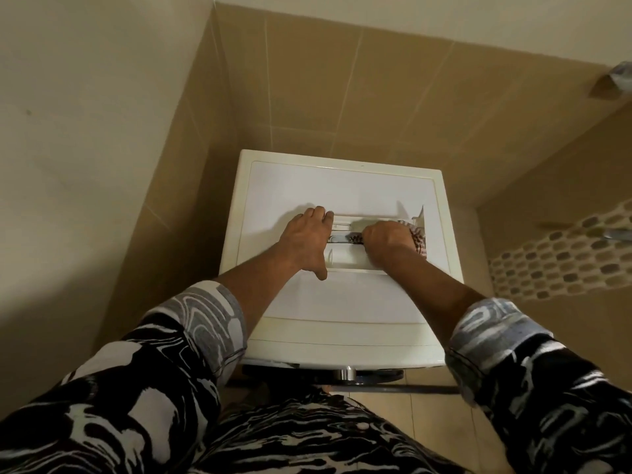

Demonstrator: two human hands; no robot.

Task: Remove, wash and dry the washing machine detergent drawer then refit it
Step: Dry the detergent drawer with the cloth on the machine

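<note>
Two walls box in the washing machine (342,309): a plain cream wall (85,131) on the left and a tan tiled wall (342,90) behind and to the right. A mosaic strip (547,258) runs along the right-hand tiles. A metal fitting (615,234) sits at the frame edge, too blurred to name. Another blurred object (615,78) sits high on the right. Below the machine's front edge a chrome part (347,374) pokes out over the tiled floor (427,422). Black-and-white patterned sleeves (191,336) are pushed up on both forearms.

The detergent drawer (345,261) lies on the machine's white top, about mid-depth and slightly right of centre, open side up. Its long axis runs left-right across the view, parallel with the machine's front edge. Cannot tell which end is the front panel, because the right end is hidden by cloth and hand.

The left grip (304,237) clamps the drawer's left end, fingers hooked over the far edge and thumb stretched to the near edge. The right grip (386,239) is clenched around a patterned cloth (419,242) and pressed down into the drawer's right half. The cloth bunches out past the knuckles on the right. Both forearms cross the machine top from the near side and cover parts of the drawer. The middle compartments show between the two grips.
</note>
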